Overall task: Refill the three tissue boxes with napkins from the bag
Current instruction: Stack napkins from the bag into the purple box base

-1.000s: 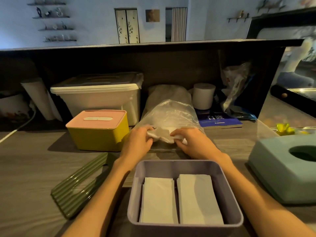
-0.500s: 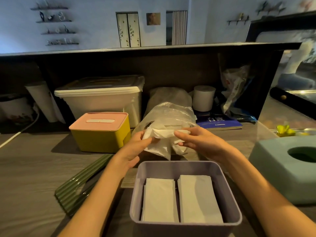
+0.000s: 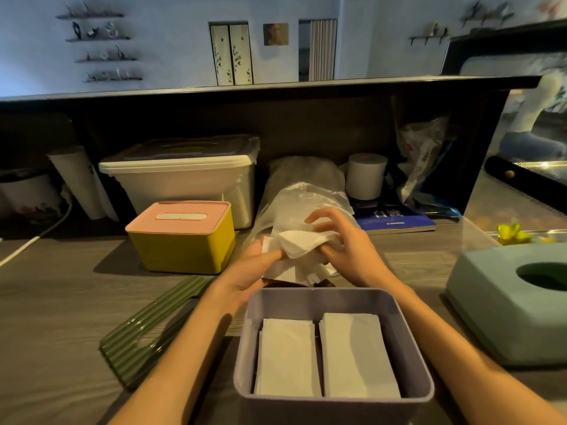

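An open purple tissue box (image 3: 399, 305) stands at the near edge with two stacks of white napkins (image 3: 325, 357) inside. Just behind and above it, my left hand (image 3: 251, 271) and my right hand (image 3: 340, 243) hold a loose bunch of white napkins (image 3: 299, 245) in front of the clear plastic bag (image 3: 294, 197). The left fingers support the bunch from below; the right fingers curl over its top. A yellow tissue box with a pink lid (image 3: 184, 234) sits to the left. A teal tissue box (image 3: 497, 305) with a round hole sits at the right.
A ribbed green lid (image 3: 147, 329) lies on the wooden counter left of the purple box. At the back stand a white storage bin (image 3: 184, 179), a paper roll (image 3: 366, 176), a blue booklet (image 3: 395, 220) and another plastic bag (image 3: 420, 154). A white cable (image 3: 33, 237) runs at far left.
Both hands drew a bunch of napkins out of the bag mouth and lifted it above the counter. The right hand's fingers have since closed over the top of the bunch.
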A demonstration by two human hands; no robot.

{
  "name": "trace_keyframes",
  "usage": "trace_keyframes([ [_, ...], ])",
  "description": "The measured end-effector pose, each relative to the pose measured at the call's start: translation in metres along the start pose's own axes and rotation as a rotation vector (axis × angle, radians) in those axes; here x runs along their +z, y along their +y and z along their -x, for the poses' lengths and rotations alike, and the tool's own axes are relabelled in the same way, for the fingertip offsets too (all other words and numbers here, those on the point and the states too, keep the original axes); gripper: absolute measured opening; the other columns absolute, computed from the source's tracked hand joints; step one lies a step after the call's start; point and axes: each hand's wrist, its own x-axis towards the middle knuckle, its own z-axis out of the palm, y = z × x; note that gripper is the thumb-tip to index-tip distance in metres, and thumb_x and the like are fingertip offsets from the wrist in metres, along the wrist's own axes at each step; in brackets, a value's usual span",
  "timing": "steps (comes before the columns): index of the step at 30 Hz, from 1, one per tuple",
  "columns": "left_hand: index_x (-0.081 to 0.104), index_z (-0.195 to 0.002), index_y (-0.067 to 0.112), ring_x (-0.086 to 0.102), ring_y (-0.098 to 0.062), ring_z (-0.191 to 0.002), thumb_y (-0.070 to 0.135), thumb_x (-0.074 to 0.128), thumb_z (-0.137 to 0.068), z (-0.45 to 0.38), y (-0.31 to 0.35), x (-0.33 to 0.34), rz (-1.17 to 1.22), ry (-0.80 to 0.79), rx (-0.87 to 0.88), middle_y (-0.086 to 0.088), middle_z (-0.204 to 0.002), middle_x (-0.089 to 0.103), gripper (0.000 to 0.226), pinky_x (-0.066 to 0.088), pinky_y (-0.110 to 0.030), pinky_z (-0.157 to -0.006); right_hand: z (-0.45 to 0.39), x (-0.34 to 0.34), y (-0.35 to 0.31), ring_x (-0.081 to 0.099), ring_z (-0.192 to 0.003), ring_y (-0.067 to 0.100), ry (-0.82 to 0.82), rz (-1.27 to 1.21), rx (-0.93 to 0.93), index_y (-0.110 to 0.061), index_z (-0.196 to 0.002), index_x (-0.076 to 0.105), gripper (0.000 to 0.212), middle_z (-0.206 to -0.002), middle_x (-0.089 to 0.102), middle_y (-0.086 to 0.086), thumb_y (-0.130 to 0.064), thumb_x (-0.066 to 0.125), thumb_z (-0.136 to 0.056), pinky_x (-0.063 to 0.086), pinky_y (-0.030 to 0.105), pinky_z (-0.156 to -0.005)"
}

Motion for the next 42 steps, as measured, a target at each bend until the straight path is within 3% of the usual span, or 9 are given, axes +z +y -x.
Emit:
trace_keyframes([
  [5, 0.057, -0.125, 0.006, 0.064, 0.01, -0.058, 0.01, 0.058, -0.101, 0.001, 0.0, -0.001, -0.039, 0.031, -0.023, 0.002, -0.094, 0.065, 0.025, 0.046, -0.007, -0.048, -0.001, -0.009, 0.001, 0.064, -0.095, -0.001, 0.173, 0.034, -0.038, -0.026, -0.114, 0.066, 0.016, -0.106, 0.067, -0.019, -0.022, 0.065, -0.098, 0.053, 0.015, -0.075],
  [10, 0.056, -0.121, 0.02, 0.062, -0.004, -0.09, 0.023, 0.069, -0.094, 0.001, 0.0, -0.002, -0.008, 0.051, 0.008, 0.006, -0.104, 0.067, 0.03, 0.049, -0.028, -0.085, -0.002, -0.019, -0.005, 0.069, -0.093, 0.015, 0.06, -0.165, 0.054, -0.022, -0.11, 0.071, 0.017, -0.1, 0.074, -0.003, -0.033, 0.066, -0.098, 0.059, 0.033, -0.08],
  [14, 0.068, -0.103, 0.022, 0.07, -0.006, -0.092, 0.016, 0.071, -0.091, 0.001, 0.001, -0.003, -0.081, 0.052, 0.1, 0.012, -0.086, 0.076, 0.013, 0.052, -0.017, -0.068, 0.0, -0.017, -0.001, 0.066, -0.088, 0.002, -0.107, -0.006, 0.042, -0.024, -0.114, 0.071, 0.025, -0.098, 0.071, -0.012, -0.04, 0.069, -0.095, 0.051, 0.017, -0.072],
  [18, 0.068, -0.105, 0.021, 0.07, 0.004, -0.078, 0.012, 0.075, -0.086, 0.005, 0.006, 0.001, -0.048, 0.071, 0.179, 0.017, -0.079, 0.074, 0.023, 0.053, -0.013, -0.06, 0.001, -0.014, 0.001, 0.069, -0.101, 0.004, -0.228, 0.021, 0.092, -0.024, -0.121, 0.068, 0.037, -0.112, 0.072, -0.01, -0.043, 0.072, -0.09, 0.059, 0.026, -0.086],
  [22, 0.068, -0.118, 0.018, 0.072, -0.012, -0.1, 0.028, 0.082, -0.065, 0.007, 0.009, -0.002, 0.024, 0.065, 0.194, 0.004, -0.101, 0.078, 0.055, 0.057, -0.023, -0.073, 0.001, -0.016, -0.002, 0.07, -0.103, 0.004, -0.227, -0.006, 0.08, -0.025, -0.123, 0.068, 0.036, -0.112, 0.074, -0.011, -0.033, 0.076, -0.089, 0.059, 0.025, -0.087],
  [29, 0.066, -0.125, 0.016, 0.071, -0.022, -0.108, 0.027, 0.083, -0.068, 0.01, 0.011, -0.006, 0.087, 0.063, 0.213, -0.005, -0.113, 0.076, 0.061, 0.058, -0.037, -0.085, 0.003, -0.016, -0.009, 0.066, -0.099, -0.003, -0.245, 0.047, 0.073, -0.033, -0.124, 0.063, 0.033, -0.109, 0.066, -0.022, -0.035, 0.072, -0.093, 0.055, 0.014, -0.076],
  [34, 0.066, -0.123, 0.017, 0.072, -0.022, -0.107, 0.023, 0.081, -0.072, 0.014, 0.015, -0.006, 0.126, 0.055, 0.226, -0.006, -0.114, 0.076, 0.053, 0.059, -0.041, -0.087, 0.001, -0.021, -0.01, 0.069, -0.101, 0.007, -0.23, -0.048, 0.142, -0.026, -0.119, 0.067, 0.029, -0.108, 0.073, -0.009, -0.038, 0.072, -0.093, 0.059, 0.034, -0.091],
  [39, 0.066, -0.129, 0.024, 0.068, -0.024, -0.114, 0.032, 0.066, -0.096, 0.015, 0.015, -0.007, 0.089, 0.01, 0.096, -0.002, -0.12, 0.074, 0.034, 0.055, -0.048, -0.099, 0.006, -0.036, -0.027, 0.069, -0.097, 0.006, -0.221, -0.29, 0.108, -0.024, -0.115, 0.069, 0.021, -0.102, 0.072, -0.009, -0.025, 0.071, -0.094, 0.058, 0.022, -0.08],
  [42, 0.075, -0.113, 0.025, 0.072, -0.027, -0.104, 0.028, 0.062, -0.098, 0.022, 0.014, -0.005, 0.174, -0.067, 0.006, -0.007, -0.113, 0.075, 0.021, 0.061, -0.042, -0.082, 0.008, -0.042, -0.032, 0.069, -0.099, 0.005, -0.29, -0.347, 0.111, -0.031, -0.115, 0.071, 0.026, -0.105, 0.073, -0.011, -0.023, 0.073, -0.09, 0.056, 0.02, -0.08],
])
